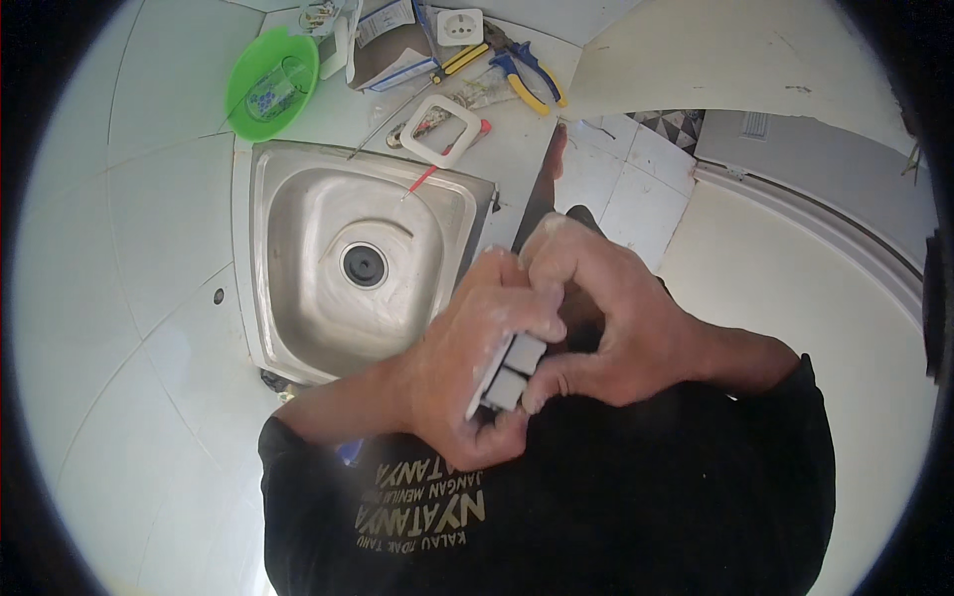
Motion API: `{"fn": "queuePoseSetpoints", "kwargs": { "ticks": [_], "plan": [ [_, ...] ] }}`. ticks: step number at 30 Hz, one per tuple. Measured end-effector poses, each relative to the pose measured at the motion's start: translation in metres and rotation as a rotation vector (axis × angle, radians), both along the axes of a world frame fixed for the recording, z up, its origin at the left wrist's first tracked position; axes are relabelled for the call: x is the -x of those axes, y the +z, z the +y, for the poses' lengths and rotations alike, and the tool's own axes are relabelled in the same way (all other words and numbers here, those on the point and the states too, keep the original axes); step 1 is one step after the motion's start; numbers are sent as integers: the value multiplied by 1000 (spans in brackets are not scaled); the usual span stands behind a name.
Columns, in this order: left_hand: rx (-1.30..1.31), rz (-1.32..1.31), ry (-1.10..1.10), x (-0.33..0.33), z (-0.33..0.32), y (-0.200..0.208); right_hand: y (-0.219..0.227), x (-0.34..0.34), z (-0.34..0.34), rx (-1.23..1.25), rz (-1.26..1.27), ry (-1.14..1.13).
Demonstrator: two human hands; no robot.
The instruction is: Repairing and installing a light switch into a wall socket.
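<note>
In front of my black shirt, my left hand (452, 368) is closed around a small white double light switch (514, 372), with its two pale rectangular rockers turned toward my right hand. My right hand (621, 303) is curled against it from the other side. Its thumb tip presses at the switch's lower edge, and its bent fingers meet the left hand's fingers above. Both palms and part of the switch are hidden. White dust marks the fingers.
A steel sink (358, 268) lies left of my hands. Behind it, the counter carries a white square frame (440, 157), a red-handled screwdriver (423, 179), blue-yellow pliers (527, 74), a white socket (460, 27), an opened box (393, 50) and a green basin (308, 65) holding a glass.
</note>
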State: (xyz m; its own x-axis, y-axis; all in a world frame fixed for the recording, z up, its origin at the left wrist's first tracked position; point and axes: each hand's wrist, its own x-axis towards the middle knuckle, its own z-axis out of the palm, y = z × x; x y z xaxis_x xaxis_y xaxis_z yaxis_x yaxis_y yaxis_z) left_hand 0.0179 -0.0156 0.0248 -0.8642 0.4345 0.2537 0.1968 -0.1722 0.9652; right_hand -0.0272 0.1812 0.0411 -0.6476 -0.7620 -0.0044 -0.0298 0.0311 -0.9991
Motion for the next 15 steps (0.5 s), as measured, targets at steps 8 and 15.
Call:
{"fn": "queuePoseSetpoints", "kwargs": {
  "ticks": [8,15],
  "plan": [
    [-781,-624,106,26,12,-14,-35,37,0,129,-263,-368],
    [-758,-605,350,21,5,-11,-17,26,-16,89,-63,-333]
  ]
}}
